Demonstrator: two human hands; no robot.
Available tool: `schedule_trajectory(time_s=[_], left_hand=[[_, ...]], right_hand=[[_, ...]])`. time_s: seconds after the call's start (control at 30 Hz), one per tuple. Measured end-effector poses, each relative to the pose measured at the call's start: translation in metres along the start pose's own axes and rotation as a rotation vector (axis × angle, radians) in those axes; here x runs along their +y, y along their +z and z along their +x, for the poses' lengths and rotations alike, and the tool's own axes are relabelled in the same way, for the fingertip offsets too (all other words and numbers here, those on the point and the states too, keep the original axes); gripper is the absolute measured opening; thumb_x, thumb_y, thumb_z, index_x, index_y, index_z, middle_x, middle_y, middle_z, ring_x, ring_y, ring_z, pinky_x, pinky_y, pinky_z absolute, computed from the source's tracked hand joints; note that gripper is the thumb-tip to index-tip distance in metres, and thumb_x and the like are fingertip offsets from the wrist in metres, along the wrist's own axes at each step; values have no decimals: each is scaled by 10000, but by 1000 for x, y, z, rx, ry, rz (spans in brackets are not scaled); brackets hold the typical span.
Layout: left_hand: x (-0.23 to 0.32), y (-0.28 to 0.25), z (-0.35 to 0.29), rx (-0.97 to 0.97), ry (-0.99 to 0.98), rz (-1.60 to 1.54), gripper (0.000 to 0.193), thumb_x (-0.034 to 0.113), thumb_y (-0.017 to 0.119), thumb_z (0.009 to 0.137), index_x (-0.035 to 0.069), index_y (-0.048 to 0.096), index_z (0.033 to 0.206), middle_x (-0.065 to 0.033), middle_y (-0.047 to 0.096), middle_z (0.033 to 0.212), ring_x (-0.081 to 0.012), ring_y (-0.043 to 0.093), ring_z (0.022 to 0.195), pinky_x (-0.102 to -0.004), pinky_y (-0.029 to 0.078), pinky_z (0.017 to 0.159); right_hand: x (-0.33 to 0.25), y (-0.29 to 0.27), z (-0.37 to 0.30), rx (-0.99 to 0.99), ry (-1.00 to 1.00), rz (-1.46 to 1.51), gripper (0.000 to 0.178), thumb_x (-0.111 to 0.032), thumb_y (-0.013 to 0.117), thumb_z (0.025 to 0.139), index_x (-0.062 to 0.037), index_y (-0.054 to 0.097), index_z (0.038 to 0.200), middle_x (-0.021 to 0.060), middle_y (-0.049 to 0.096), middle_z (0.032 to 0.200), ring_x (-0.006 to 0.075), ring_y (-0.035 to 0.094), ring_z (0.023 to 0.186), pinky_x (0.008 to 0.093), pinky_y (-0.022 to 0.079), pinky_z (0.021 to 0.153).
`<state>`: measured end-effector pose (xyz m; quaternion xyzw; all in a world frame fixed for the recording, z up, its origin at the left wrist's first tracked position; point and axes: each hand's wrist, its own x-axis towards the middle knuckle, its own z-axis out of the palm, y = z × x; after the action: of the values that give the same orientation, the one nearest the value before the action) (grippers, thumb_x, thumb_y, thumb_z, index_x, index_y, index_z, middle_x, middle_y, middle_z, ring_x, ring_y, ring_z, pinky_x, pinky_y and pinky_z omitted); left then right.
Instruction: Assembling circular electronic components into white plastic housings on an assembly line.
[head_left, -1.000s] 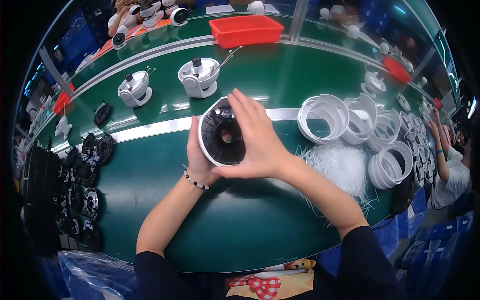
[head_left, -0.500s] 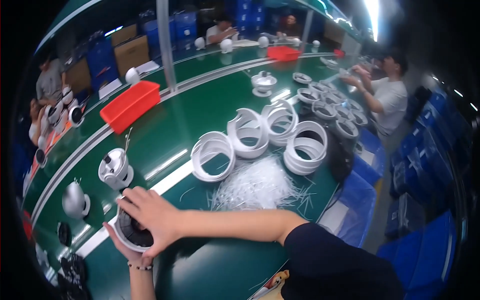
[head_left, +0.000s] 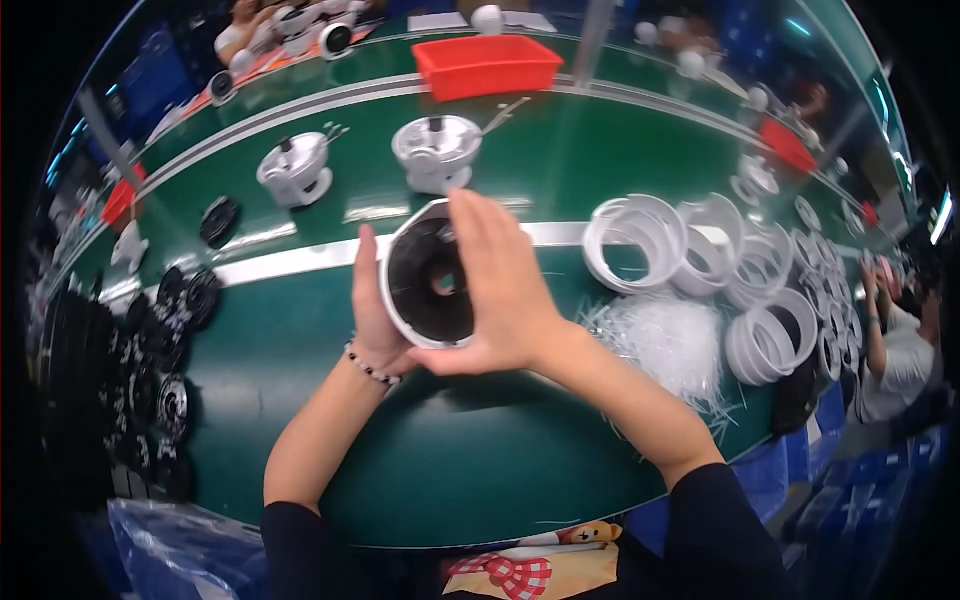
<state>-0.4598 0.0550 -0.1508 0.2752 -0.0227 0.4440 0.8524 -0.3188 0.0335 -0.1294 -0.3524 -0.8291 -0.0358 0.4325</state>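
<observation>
My left hand (head_left: 376,315) and my right hand (head_left: 508,285) hold a round white housing (head_left: 424,290) with a black, cone-like inside and a small hole in its middle. The left palm supports its left side; the right fingers lie along its right side and cover part of the black inside. It is held above the green table, its open side facing me. Just beyond it stands a white device body (head_left: 436,150) with thin wires sticking up. A similar body (head_left: 295,170) stands to its left, and a black round part (head_left: 219,221) lies further left.
White ring shells (head_left: 636,245) stand right of my hands, behind a heap of thin clear strips (head_left: 660,345). Several black round parts (head_left: 172,405) are piled at the left. A red bin (head_left: 487,68) is at the back. A co-worker (head_left: 897,350) is at the far right.
My view has swung left, so the housing and both hands now appear near the middle. My right hand has shifted from over the housing's top to its right side, showing more of the black inside.
</observation>
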Motion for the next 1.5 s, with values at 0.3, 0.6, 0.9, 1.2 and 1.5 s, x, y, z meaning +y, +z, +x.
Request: schedule_trajectory(time_s=[0.3, 0.6, 0.9, 1.2, 1.5], left_hand=[[16, 1, -9, -3, 12, 50, 695, 605, 224, 821, 44, 420, 1182, -113, 483, 1128, -222, 474, 1040, -356, 402, 887], [23, -2, -9, 191, -25, 56, 602, 519, 210, 864, 42, 461, 1131, -115, 554, 1032, -229, 548, 922, -349, 449, 812], [29, 7, -13, 284, -120, 16, 523, 484, 244, 869, 81, 520, 1056, -68, 599, 779, -177, 572, 692, -334, 491, 648], [31, -1, -32, 180, -46, 134, 459, 411, 349, 844, 46, 500, 1079, -59, 580, 863, -149, 564, 768, -296, 483, 698], [41, -9, -41, 53, -35, 173, 514, 291, 480, 751, -7, 412, 1165, -107, 528, 1025, -178, 524, 909, -303, 446, 793]], right_hand=[[-14, -2, 17, -75, -14, 24, 1088, -421, 736, 464, 71, 188, 1265, 246, 305, 1227, 403, 321, 1114, 446, 268, 927], [-10, 7, 21, -81, 39, 255, 1130, -439, 744, 444, 86, 169, 1264, 231, 336, 1191, 381, 315, 1117, 442, 273, 910], [-22, 5, 24, -160, 33, 106, 1084, -381, 754, 433, 64, 210, 1258, 227, 337, 1201, 384, 336, 1101, 428, 273, 928], [-23, 27, 11, -7, -26, 106, 1105, -421, 753, 411, 32, 220, 1266, 232, 307, 1221, 391, 325, 1113, 453, 259, 918], [-32, 41, 7, 82, -8, 63, 1097, -418, 751, 406, 26, 233, 1265, 235, 282, 1268, 411, 306, 1146, 444, 277, 896]])
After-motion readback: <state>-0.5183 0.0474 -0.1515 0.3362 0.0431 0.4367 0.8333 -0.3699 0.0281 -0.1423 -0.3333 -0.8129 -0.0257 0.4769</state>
